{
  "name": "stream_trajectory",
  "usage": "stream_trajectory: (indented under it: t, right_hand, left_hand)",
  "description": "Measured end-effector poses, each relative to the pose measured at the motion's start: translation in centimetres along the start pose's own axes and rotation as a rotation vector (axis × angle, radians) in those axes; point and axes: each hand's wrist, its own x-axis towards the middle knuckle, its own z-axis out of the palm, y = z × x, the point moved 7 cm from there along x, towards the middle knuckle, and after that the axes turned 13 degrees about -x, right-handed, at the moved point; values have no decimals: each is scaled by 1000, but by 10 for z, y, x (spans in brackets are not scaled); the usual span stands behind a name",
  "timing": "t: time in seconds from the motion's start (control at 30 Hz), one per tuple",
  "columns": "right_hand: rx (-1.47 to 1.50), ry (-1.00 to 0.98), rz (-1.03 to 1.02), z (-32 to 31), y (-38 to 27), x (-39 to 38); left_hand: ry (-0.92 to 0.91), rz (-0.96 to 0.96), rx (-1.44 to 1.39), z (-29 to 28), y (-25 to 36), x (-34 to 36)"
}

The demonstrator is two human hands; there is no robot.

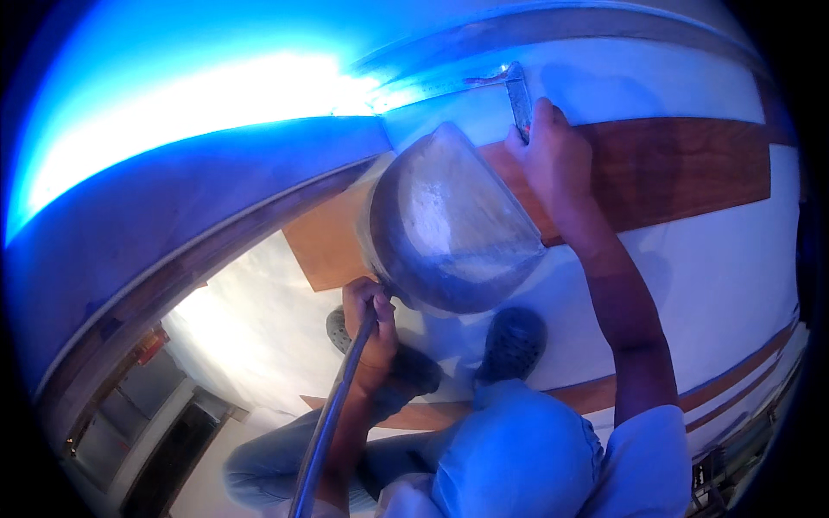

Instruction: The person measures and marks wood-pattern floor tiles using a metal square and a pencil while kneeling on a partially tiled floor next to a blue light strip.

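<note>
The pan point(449, 224) and tool point(518, 99) look grey. The stick point(332, 414) is dark. The white floor point(699, 250) has red-brown bands point(682, 168). The jeans point(518, 453) are blue, the shoes point(515, 341) dark, and the light point(216, 108) white and blue.

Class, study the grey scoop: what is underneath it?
A brown strip shows at either side of the scoop, with pale floor around. Directly beneath, everything is covered, so whether the strip runs on cannot be seen.

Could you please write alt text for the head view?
A person's right hand holds a narrow, flat grey tool; the left hand grips a long, dark metallic rod. Between them is a rounded, shiny grey scoop, over a white floor with a broad reddish-brown stripe.
</note>
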Motion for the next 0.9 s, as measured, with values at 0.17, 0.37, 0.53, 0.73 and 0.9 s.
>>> stream_trajectory:
  t: [0.17,0.37,0.53,0.73,0.9]
  right_hand:
    - [19,-23,-5,-1,-7,4]
    - [23,55,-32,-2,-36,16]
    - [80,-13,-60,12,-35,18]
    - [184,6,-50,7,-32,25]
    - [196,-22,-31,11,-27,21]
  left_hand:
    - [-1,-4,-2,3,3,-1]
    - [-3,-75,-111,5,10,0]
    - [39,-33,-162,5,8,-2]
    - [-2,5,-105,2,7,-1]
    - [-12,53,-16,4,13,3]
